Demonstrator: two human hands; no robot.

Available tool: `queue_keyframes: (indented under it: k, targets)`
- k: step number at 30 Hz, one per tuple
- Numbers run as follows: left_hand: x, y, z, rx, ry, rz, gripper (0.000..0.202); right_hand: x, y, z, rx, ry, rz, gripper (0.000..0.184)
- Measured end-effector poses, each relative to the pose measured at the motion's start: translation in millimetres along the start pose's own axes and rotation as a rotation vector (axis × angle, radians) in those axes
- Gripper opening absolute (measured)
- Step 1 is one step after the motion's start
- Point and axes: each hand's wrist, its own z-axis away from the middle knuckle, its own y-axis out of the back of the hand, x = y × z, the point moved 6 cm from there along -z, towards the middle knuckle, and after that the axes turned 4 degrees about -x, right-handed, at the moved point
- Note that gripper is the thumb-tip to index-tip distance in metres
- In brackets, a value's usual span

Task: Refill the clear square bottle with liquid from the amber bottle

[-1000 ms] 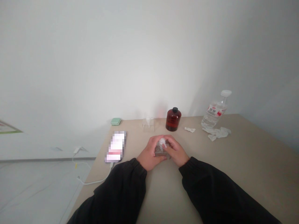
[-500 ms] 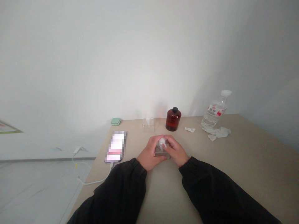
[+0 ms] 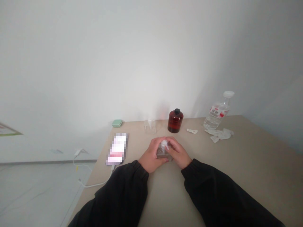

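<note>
Very little has changed over the last second: I have both hands closed around the clear container (image 3: 163,153) with the white top (image 3: 164,144), in the same spot on the counter (image 3: 165,201), and nothing around them has visibly moved. I read that as a steady hold, with the work in hand neither advanced nor undone. The left hand (image 3: 152,156) wraps the left side, its thumb along the near face; the right hand (image 3: 178,154) covers the right side, its thumb beside the white top. I can't tell whether that thumb presses on it. The fingertips meet, or nearly do, behind the container, which looks upright; from here I can't see whether its base rests on the counter. Beyond the hands, well apart from them and near the wall (image 3: 142,63), stands a second clear container (image 3: 150,127), with a dark red bottle (image 3: 175,122) to its right, then a white scrap (image 3: 192,131) and a large clear bottle (image 3: 216,115), crumpled tissue (image 3: 222,134) just in front of it. On my left lie a phone (image 3: 117,148) on its white cable (image 3: 94,185) and a green case (image 3: 117,123), both untouched.
</note>
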Motion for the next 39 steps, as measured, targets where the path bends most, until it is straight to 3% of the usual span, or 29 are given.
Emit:
queue_keyframes:
  k: [19,26,39]
  targets:
    - [3.5,0.8,-1.3,0.006,0.006,0.006,0.079,1.1,-2.4,0.7,0.01,-0.078,-0.051,0.041]
    - [1.3,0.2,-0.7,-0.002,0.005,-0.01,0.082,-6.1,-0.9,-0.4,0.015,-0.016,0.004,0.036]
    - [2.4,0.0,-0.5,-0.006,0.023,-0.013,0.081,-1.6,-0.1,-0.6,0.016,-0.028,0.034,0.037]
